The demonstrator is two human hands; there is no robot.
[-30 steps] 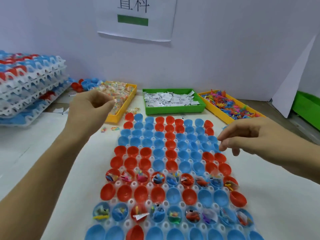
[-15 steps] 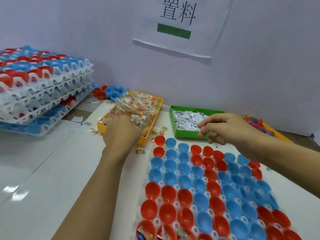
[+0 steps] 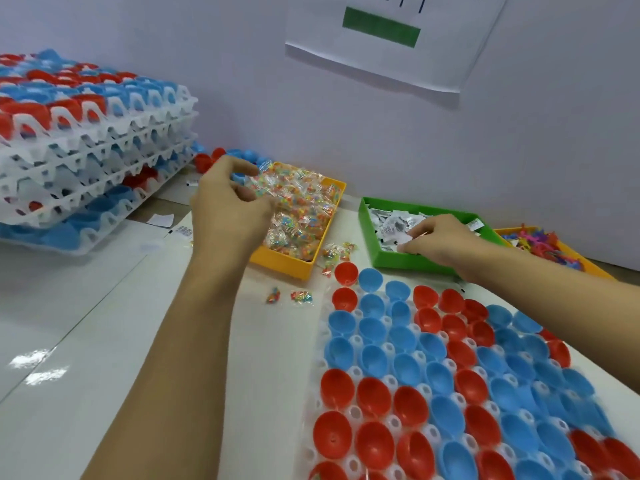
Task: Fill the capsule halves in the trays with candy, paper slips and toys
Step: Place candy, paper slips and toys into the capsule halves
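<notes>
Left hand point(image 3: 228, 209) curled over candy packets point(image 3: 298, 209) in the orange bin point(image 3: 287, 263), right hand point(image 3: 440, 237) pinching paper slips point(image 3: 391, 221) in the green bin point(image 3: 408, 263), beyond the empty capsule halves point(image 3: 446, 379); risk of spilling extras from overfull grabs.

Packing workshop: stacked capsule trays point(image 3: 93, 140)
</notes>
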